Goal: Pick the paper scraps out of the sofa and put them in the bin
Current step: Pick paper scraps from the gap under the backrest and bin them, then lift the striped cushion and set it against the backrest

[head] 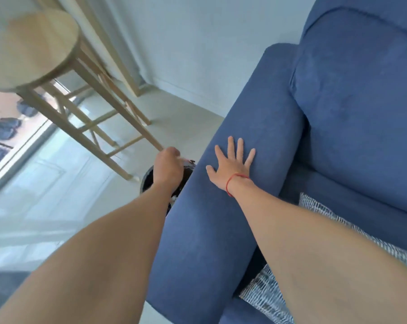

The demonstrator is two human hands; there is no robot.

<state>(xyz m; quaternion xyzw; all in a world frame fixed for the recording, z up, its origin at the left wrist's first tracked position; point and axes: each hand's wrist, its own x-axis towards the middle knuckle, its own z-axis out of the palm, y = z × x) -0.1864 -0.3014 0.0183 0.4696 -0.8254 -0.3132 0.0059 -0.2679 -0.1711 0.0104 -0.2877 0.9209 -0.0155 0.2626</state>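
Sofa (352,118): blue fabric, filling the right of the head view. Its armrest (256,108) runs from the lower middle up toward the wall.

Bin (147,183): dark and round, on the floor (188,118) tight against the outer side of the armrest. It is largely hidden by the arm above it.

Paper scraps (173,199): a few white flecks show inside the bin, at its edge nearest the sofa. None can be made out on the seat or in the seams from this angle.

Left hand (167,167): over the bin mouth, knuckles up, fingers curled downward and out of sight. Whether it grasps a scrap or has let go cannot be told.

Right hand (233,160): laid flat on top of the armrest with fingers spread, holding nothing. A red bracelet (235,181) is on the wrist.

Cushion (263,291): patterned in grey and white, at the seat's near edge.

Stool (31,47): pale wood, on the floor beyond the bin, blurred.

Handling note: the scraps are likely near weightless, soft and easily crumpled. A fingertip pinch at any edge should serve. They will probably flutter or cling to fabric, so release is best made low inside the bin.
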